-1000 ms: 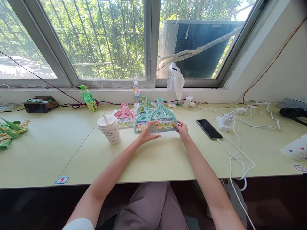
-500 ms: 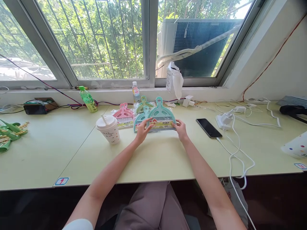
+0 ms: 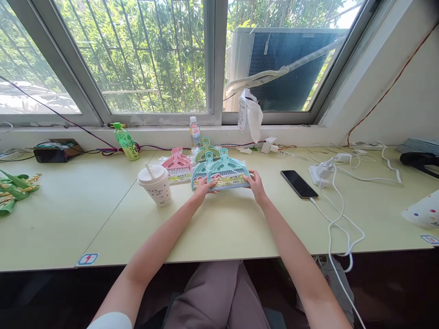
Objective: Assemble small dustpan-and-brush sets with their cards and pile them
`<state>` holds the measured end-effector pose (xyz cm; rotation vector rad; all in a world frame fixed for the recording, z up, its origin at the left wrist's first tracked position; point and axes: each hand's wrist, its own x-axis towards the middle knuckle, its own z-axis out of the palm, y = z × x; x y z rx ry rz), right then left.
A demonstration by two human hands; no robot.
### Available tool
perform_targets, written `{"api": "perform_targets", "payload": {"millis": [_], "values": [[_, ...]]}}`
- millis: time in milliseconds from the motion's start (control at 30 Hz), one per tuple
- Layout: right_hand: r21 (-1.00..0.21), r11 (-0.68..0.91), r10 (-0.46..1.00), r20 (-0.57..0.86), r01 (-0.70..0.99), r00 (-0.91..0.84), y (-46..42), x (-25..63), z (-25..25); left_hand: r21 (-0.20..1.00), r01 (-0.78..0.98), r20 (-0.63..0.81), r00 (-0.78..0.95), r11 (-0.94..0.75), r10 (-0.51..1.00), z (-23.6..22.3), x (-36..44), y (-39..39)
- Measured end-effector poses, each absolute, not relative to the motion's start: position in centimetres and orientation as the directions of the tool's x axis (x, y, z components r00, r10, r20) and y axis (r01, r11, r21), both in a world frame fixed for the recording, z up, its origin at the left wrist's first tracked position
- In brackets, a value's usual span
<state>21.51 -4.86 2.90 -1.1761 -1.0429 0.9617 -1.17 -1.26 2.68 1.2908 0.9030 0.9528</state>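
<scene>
Both hands on one packaged piece: left hand [image 3: 202, 189] pinches the lower left corner of the front turquoise dustpan set [image 3: 229, 173], thumb across its label; right hand [image 3: 255, 185] grips the lower right edge, fingers at the side. Set leans back, handle pointing up toward the window, bristles showing above a yellow printed label; whether its bottom edge touches the table I cannot tell. It overlaps a second turquoise set [image 3: 202, 170], just behind and to the left, whose lower part the left hand partly covers. Farther back, a green set [image 3: 206, 145]; left of that, a pink set [image 3: 177, 161], with clear wrapping visible around it. Behind the green one, near the sill, a clear bottle with a white cap [image 3: 195, 131]. Left of the hands, a lidded white paper cup with a straw [image 3: 156, 185]; beyond it, a tilted green bottle [image 3: 125, 142]. To the right, well apart from the right hand, a dark-screened phone [image 3: 299, 184] lies with a white cable [image 3: 334, 222] plugged in, near a white power strip [image 3: 319, 175]. All on a pale yellow-green table [image 3: 226, 233] below a window [image 3: 151, 59]; leaves and bars outside.
</scene>
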Motion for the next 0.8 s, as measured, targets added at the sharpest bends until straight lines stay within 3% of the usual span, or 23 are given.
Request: {"api": "perform_targets", "payload": {"millis": [200, 400, 500, 633, 733, 800], "values": [[-0.946, 0.174, 0.985, 0.171, -0.273, 0.033, -5.9, 19.9, 3.7, 0.984, -0.177, 0.072, 0.212, -0.034, 0.975, 3.4, -0.7, -2.0], [-0.952, 0.056, 0.987, 0.008, -0.301, 0.158, -4.6, 19.2, 1.2, 0.988, -0.150, 0.025, 0.336, 0.027, 0.941, 3.0, -0.1, -2.4], [-0.937, 0.067, 0.968, -0.022, -0.343, 0.249, -4.0, 20.2, 0.8, 0.998, -0.055, 0.017, 0.374, 0.004, 0.927, 3.0, 0.2, -2.7], [-0.930, 0.100, 0.929, -0.040, -0.354, 0.367, -3.3, 24.1, 1.3, 0.954, 0.091, 0.273, 0.127, -0.286, 0.953, 3.7, -1.0, -2.2], [-0.936, 0.043, 0.870, -0.136, -0.349, 0.474, -2.2, 28.7, 1.4, 0.840, 0.378, 0.451, -0.085, -0.389, 0.889, 3.7, -3.4, -0.6], [-0.948, -0.076, 0.820, -0.236, -0.310, 0.522, -1.4, 31.7, 1.4, 0.755, 0.562, 0.486, -0.134, -0.338, 0.864, 3.2, -5.0, 0.6]]}}
